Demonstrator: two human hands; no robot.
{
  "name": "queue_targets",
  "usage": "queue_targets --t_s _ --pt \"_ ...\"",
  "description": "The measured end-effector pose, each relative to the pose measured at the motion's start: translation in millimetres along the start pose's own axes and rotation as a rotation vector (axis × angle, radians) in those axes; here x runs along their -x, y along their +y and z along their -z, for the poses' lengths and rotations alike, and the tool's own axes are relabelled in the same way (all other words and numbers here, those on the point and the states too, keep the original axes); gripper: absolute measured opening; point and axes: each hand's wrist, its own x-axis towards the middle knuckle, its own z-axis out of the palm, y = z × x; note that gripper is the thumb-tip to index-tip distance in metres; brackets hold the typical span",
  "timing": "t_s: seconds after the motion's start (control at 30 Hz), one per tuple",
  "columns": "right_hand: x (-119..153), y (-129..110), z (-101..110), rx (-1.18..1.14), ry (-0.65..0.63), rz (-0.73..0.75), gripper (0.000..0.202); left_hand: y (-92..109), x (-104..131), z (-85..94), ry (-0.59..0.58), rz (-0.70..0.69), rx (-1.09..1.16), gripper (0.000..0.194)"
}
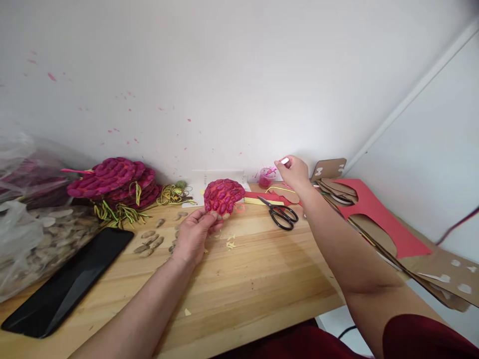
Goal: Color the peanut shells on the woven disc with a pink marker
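My left hand point(196, 232) pinches the lower edge of a round piece point(224, 194) covered in magenta-painted peanut shells, with a few unpainted shells by my fingers. Farther right, my right hand point(295, 172) is closed on a brush with a white handle end point(285, 161). The brush's pink end is at a small clear cup of pink paint point(267, 177) near the wall. Black-handled scissors point(282, 214) lie between my two hands, their blades over a yellow strip point(264, 200).
Left: a black phone point(69, 281), a plastic bag of peanut shells point(56, 239), stacked magenta pieces point(112, 182), yellow-green cords point(119, 212) and loose peanuts point(149, 244). Right: red sheet point(389, 219) and cut cardboard point(445, 269). A white wall point(224, 89) stands behind the wooden table point(254, 279).
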Motion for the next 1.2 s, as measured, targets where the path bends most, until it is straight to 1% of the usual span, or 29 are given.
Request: queue_targets --t_s 0.07,0.23,0.3,0.37,0.4,0.47,0.53,0.6,0.67,0.77,0.9,0.97,1.07,1.2 --pt "2.8 0.6 1.3 -0.039 0.023 -0.001 0.023 -0.2 0.1 -1.0 0.0 -0.005 0.02 0.052" --pt "8.2 12.9 1.8 -0.218 0.18 -0.04 0.021 0.2 1.1 -3.8 -0.007 -0.007 0.055 0.049" --pt "13.3 15.2 0.7 -0.317 0.18 -0.076 0.025 0.3 1.1 -4.2 -0.003 -0.012 0.06 0.045" --pt "25.0 9.7 1.1 -0.547 0.144 -0.105 0.032 0.6 1.4 -4.2 -0.002 -0.017 0.064 0.043" --pt "33.6 4.0 1.8 -0.674 0.111 -0.096 0.037 0.7 1.6 -4.1 -0.003 -0.02 0.066 0.043" --pt "54.9 -11.9 2.5 -0.866 0.028 -0.031 0.046 1.3 1.9 -3.6 -0.003 -0.026 0.066 0.042" --pt "78.1 -29.1 0.7 -0.972 -0.116 0.025 0.048 2.3 1.5 -2.7 -0.002 -0.029 0.063 0.041" --pt "99.2 -43.0 -2.9 -1.025 -0.185 0.057 0.047 3.7 0.8 -1.9 -0.003 -0.024 0.061 0.04" --pt "115.8 -51.2 -6.1 -1.029 -0.212 0.072 0.044 5.3 0.5 -1.3 -0.001 -0.016 0.069 0.038" --pt "130.5 -53.6 -7.8 -0.974 -0.198 0.131 0.039 7.1 1.2 -1.0 0.0 -0.008 0.083 0.033" --pt "136.6 -48.4 -8.5 -0.922 -0.176 0.218 0.033 7.4 2.7 -1.4 0.015 0.01 0.083 0.028" --pt "138.8 -46.7 -9.4 -0.9 -0.189 0.265 0.027 7.2 3.2 -1.5 0.024 0.015 0.082 0.028" --pt "143.8 -48.1 -9.7 -0.822 -0.206 0.37 0.017 7.1 3.6 -1.5 0.026 -0.001 0.081 0.032" --pt "150.1 -52.8 -7.2 -0.666 -0.16 0.536 0.008 7.0 4.7 -2.2 0.036 -0.025 0.075 0.039"
